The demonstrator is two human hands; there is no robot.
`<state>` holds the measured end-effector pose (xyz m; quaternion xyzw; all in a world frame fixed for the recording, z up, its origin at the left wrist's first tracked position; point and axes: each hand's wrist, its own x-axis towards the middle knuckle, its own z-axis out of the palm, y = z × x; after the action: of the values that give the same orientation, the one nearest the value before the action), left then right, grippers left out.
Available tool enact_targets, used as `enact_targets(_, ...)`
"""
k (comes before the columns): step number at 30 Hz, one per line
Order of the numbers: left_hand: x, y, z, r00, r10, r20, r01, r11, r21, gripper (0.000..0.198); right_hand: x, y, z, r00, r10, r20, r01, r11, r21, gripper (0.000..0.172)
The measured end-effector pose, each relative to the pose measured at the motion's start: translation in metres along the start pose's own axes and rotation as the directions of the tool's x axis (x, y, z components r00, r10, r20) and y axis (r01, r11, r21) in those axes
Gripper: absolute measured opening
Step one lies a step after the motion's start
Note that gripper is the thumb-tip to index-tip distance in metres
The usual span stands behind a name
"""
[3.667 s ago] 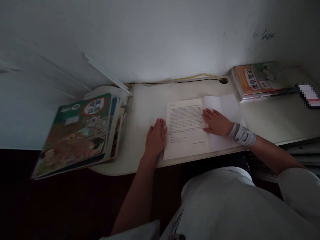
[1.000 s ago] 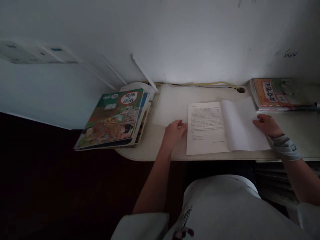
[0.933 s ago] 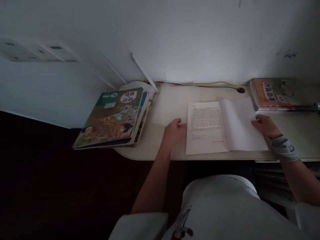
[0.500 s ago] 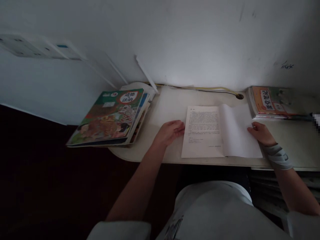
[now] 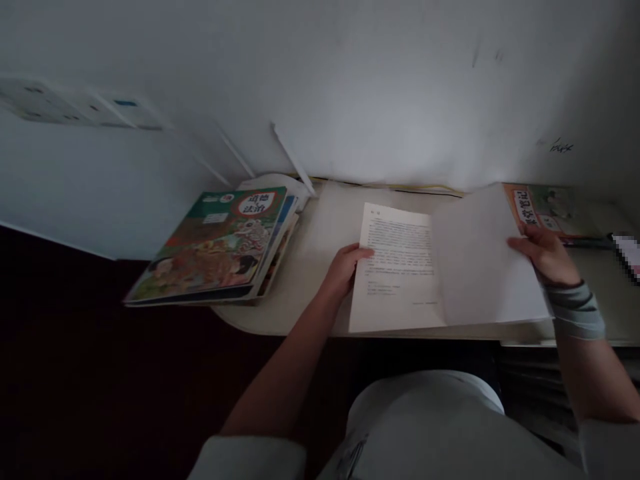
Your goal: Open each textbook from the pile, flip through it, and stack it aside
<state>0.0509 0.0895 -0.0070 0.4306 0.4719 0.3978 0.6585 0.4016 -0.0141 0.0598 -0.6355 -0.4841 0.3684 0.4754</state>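
An open book (image 5: 400,273) is held up in front of me, tilted above the desk. Its left page carries printed text and its right page is blank white. My left hand (image 5: 349,267) grips the left edge, thumb on the printed page and fingers behind it. On the opposite side my right hand (image 5: 545,253) clasps the right edge, thumb in front. A grey band is wrapped round the right wrist. The back of the book and the fingers behind it are hidden.
A stack of books (image 5: 210,247) with a green and orange cover overhangs the desk's left end. More books (image 5: 550,203) lie at the back right, partly behind the raised page. A yellow cable (image 5: 400,187) runs along the wall behind the white desk (image 5: 300,287).
The book has risen off the desk and come nearer. My left hand, earlier beside its edge, has closed on it. My right hand has moved slightly right, gripping the other edge.
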Motion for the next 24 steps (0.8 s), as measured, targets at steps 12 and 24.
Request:
enact_targets(12, -0.014, -0.023, -0.006, 0.992, 0.082, 0.098, -0.084, 0.996, 0.017, 0.056, -0.003, 0.038, 0.152, 0.755, -0.216, 0.62, 0.649, 0.379, -0.659, 0.065)
enact_targets(24, -0.022, -0.026, 0.028, 0.915, 0.304, 0.265, -0.284, 0.017, 0.959, 0.065, 0.031, 0.032, 0.159, 0.823, -0.2, 0.532, 0.568, 0.256, -0.782, 0.074)
